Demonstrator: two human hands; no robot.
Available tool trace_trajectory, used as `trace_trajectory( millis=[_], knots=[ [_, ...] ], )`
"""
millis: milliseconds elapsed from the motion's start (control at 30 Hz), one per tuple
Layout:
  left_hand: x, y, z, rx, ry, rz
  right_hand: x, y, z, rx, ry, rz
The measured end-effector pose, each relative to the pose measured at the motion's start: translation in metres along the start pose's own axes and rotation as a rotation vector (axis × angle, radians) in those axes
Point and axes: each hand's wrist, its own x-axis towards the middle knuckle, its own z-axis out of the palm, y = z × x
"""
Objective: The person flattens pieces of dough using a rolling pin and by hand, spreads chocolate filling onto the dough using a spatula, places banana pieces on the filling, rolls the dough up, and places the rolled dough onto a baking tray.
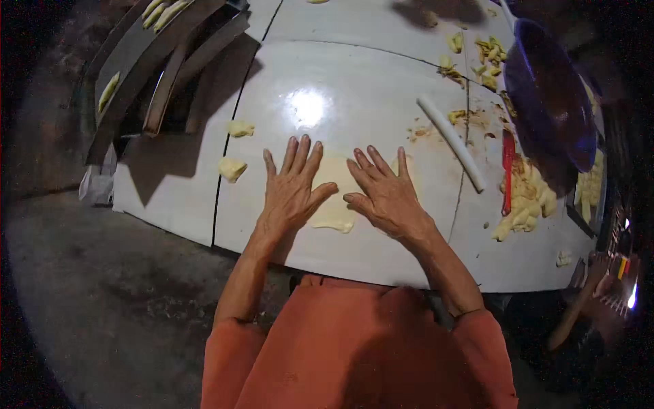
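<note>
A thin, pale yellow sheet of dough [332, 219] lies flat on the white table. My left hand [291, 183] rests palm down on its left side, fingers stretched out. On the right side my right hand [386, 195] lies palm down too, fingers spread. Both hands cover much of the sheet. Left of my left hand sit two small dough lumps, a nearer one [232, 169] and a farther one [240, 129]. A white rolling rod [451, 144] lies slantwise beyond my right hand.
At the right stands a deep blue-purple basin [548, 88]. Near it are a red knife-like tool [507, 172] and a heap of pale yellow strips [528, 204]. Yellowish scraps [490, 54] lie farther back. A dark tray [129, 65] stands at the far left. Another person's arm [572, 313] shows lower right.
</note>
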Motion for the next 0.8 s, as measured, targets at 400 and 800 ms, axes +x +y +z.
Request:
trace_trajectory(
  millis=[400,800],
  knots=[
    [-0.005,0.001,0.004,0.020,-0.022,-0.099,-0.124,0.172,-0.061,-0.324,0.446,1.133],
    [-0.006,0.007,-0.005,-0.011,-0.038,-0.148,-0.120,0.151,-0.074,-0.260,0.527,1.109]
  ],
)
